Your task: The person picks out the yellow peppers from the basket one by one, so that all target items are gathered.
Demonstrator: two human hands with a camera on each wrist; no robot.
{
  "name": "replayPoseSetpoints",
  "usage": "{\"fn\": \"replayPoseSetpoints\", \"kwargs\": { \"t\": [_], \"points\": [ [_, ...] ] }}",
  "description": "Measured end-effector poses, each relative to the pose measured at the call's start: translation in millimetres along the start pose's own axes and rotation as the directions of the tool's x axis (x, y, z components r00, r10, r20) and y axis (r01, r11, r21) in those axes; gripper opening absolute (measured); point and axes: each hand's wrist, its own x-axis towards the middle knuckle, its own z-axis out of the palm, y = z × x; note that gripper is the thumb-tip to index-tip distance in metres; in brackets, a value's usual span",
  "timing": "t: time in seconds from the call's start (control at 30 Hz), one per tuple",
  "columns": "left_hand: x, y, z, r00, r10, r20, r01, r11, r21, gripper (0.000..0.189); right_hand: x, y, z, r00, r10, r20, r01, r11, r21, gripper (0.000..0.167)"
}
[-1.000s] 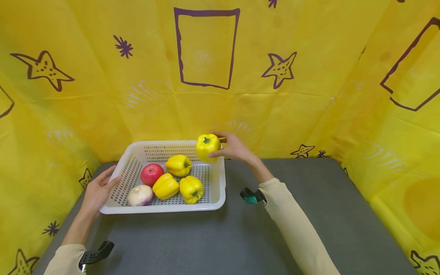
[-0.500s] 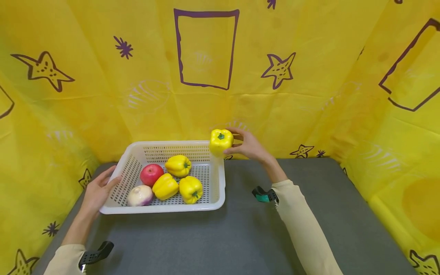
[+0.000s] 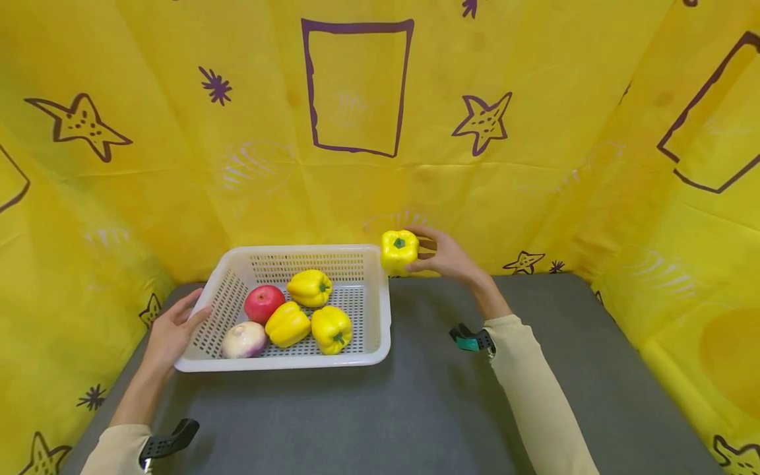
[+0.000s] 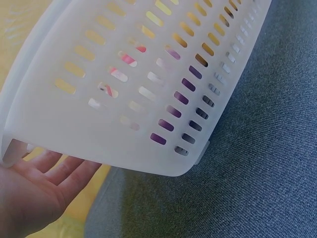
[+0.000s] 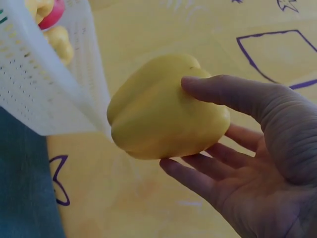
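My right hand (image 3: pixel 448 257) holds a yellow bell pepper (image 3: pixel 399 253) between thumb and fingers, raised just past the right end of the white plastic basket (image 3: pixel 285 365). In the right wrist view the thumb lies on one side of the pepper (image 5: pixel 158 109), the fingertips underneath. My left hand (image 3: pixel 169 333) grips the basket's left rim. Its fingers partly pass behind the basket wall (image 4: pixel 99 134) in the left wrist view. Inside lie three more yellow bell peppers (image 3: pixel 287 324), a red round fruit (image 3: pixel 264 305) and a white-and-purple turnip (image 3: pixel 243 340).
The basket stands at the back left of a dark grey table (image 3: pixel 380 415). Yellow cloth (image 3: pixel 356 198) with purple drawings hangs behind the table and along both sides. Bare tabletop shows in front of the basket and to its right.
My right hand has carried the yellow bell pepper rightward, from over the basket's right end to just outside its rim. The left hand has stayed at the left rim.
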Motion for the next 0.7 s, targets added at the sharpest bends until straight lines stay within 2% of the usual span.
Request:
{"fn": "replayPoseSetpoints", "kwargs": {
  "t": [0.37,0.7],
  "points": [
    [1.5,2.3,2.8,1.0,0.015,0.01,-0.015,0.999,-0.035,0.076,-14.0,37.1,-8.4,1.0,0.002,-0.013,-0.002,1.0,0.007,0.077],
    [-0.3,-1.0,2.0,1.0,0.019,-0.008,-0.019,1.0,-0.018,0.075,-18.0,63.8,-0.4,0.999,0.022,0.034,-0.023,1.0,0.01,0.075]
  ]
}}
